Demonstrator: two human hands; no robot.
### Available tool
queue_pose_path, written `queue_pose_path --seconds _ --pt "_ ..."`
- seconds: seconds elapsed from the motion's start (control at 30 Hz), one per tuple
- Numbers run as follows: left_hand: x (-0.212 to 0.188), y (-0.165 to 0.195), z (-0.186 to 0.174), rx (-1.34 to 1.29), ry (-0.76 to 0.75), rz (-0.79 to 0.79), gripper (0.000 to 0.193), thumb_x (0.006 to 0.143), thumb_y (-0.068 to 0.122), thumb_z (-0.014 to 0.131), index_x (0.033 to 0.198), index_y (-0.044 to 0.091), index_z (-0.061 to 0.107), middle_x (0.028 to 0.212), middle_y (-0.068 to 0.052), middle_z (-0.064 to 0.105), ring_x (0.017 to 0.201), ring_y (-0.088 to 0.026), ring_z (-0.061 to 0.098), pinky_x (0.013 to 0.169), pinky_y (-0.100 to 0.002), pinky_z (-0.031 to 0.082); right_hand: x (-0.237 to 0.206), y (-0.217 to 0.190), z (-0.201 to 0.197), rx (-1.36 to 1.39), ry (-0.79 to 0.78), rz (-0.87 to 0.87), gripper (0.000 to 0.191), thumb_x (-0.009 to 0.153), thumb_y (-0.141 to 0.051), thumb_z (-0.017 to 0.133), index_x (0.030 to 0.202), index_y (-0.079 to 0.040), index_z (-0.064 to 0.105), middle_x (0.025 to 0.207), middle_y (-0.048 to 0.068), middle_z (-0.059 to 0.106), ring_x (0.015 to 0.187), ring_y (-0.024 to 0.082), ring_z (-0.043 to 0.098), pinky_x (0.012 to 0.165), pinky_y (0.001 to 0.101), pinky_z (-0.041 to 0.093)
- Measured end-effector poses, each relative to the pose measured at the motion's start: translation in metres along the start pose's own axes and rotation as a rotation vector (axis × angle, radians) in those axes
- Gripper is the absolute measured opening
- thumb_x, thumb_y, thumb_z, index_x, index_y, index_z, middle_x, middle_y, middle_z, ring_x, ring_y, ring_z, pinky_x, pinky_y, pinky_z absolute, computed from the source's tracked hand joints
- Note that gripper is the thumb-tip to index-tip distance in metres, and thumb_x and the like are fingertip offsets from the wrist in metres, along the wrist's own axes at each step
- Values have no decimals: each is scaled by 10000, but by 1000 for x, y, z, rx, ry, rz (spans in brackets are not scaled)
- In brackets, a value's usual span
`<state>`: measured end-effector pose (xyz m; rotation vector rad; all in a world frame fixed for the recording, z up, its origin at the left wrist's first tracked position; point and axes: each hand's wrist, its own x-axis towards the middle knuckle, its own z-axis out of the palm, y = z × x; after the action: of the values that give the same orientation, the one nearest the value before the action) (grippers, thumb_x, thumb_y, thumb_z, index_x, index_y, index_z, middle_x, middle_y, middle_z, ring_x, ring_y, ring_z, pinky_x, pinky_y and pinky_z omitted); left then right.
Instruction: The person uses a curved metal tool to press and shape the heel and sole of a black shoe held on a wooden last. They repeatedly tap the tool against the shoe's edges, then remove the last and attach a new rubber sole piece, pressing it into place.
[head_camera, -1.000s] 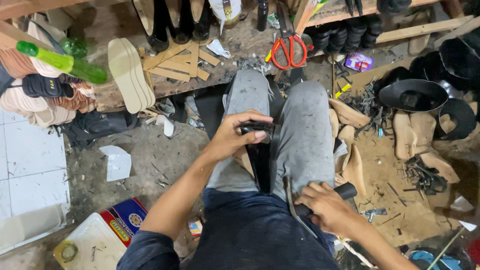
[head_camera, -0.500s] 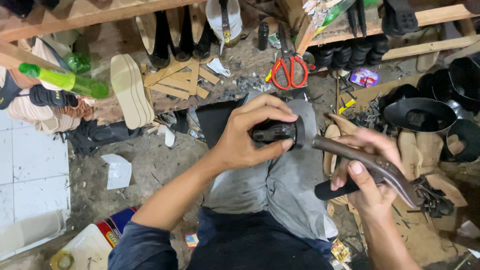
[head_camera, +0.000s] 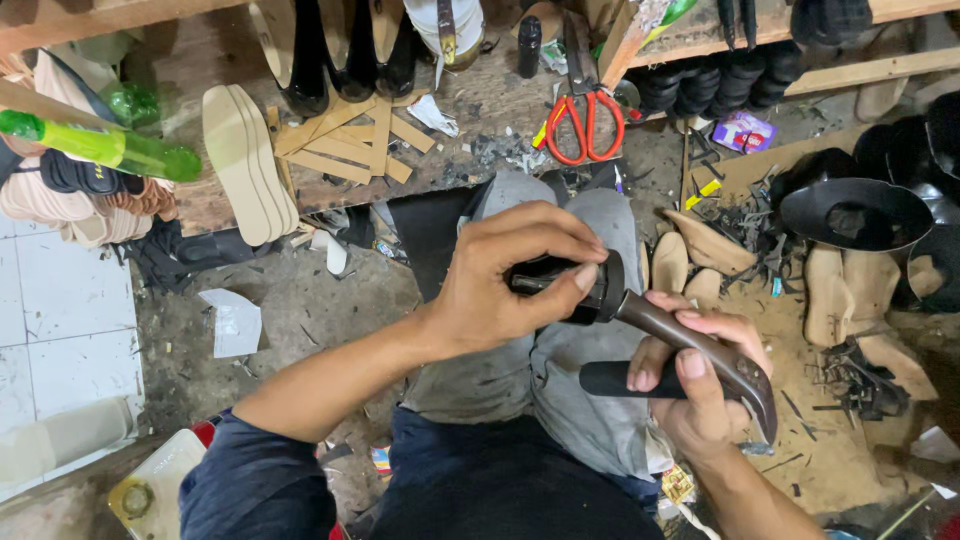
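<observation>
The left hand (head_camera: 510, 290) is curled tight around a small dark shoe piece (head_camera: 560, 285), thumb on its near side and fingers wrapped over the top, holding it above the person's grey-trousered knees (head_camera: 560, 380). The shoe piece sits at about 3 o'clock from the palm, pressed between thumb and fingertips.

The right hand (head_camera: 695, 385) is closed around the black handles of a pair of pliers (head_camera: 690, 350). The brown metal head of the pliers runs up toward 10 o'clock from this hand and meets the shoe piece at its right edge, touching it. The thumb lies along the lower handle and the fingers fold over the upper one.

At 12 o'clock from the hands, on the low wooden desk (head_camera: 460, 110), lie red-handled scissors (head_camera: 585, 115). At 11 o'clock a pale shoe sole (head_camera: 250, 165) leans on the desk edge beside some flat wooden strips (head_camera: 345, 145). Far out at 9 o'clock a green bottle (head_camera: 105, 145) lies over a stack of soles. At 3 o'clock, on the dusty floor (head_camera: 830, 450), stand pale wooden shoe forms (head_camera: 840, 295), with a black shoe upper (head_camera: 855, 212) just beyond them at 2 o'clock. A scrap of white paper (head_camera: 235, 320) lies on the floor at 9 o'clock, well apart from the hands.
</observation>
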<state>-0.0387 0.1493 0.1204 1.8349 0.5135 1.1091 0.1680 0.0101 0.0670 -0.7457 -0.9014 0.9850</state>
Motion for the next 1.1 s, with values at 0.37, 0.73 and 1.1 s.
queue_pose_path --seconds 0.37,0.73,1.1 --pt "9 -13 -2 21 -11 75 154 855 -3 794 993 15 728 1037 -98 742 1007 -226 761 871 -313 617 57 -52 -28 -572 -283 302 252 887 -77 712 1110 41 698 1136 278 782 626 145 736 609 298 637" --pt "10 -13 -18 -13 19 7 124 924 1 726 1049 1 727 1087 -103 736 1008 -197 746 887 -309 604 67 -20 -24 -124 -224 341 355 939 -39 675 1274 57 610 1168 294 716 636 185 655 573 347 567" --pt "-44 5 -7 -34 81 11 62 979 -3 694 1039 1 707 1104 -108 730 1031 -213 752 874 -293 602 -39 11 13 442 122 394 352 1063 -178 614 1367 -4 585 1399 276 616 634 197 548 538 334 476"
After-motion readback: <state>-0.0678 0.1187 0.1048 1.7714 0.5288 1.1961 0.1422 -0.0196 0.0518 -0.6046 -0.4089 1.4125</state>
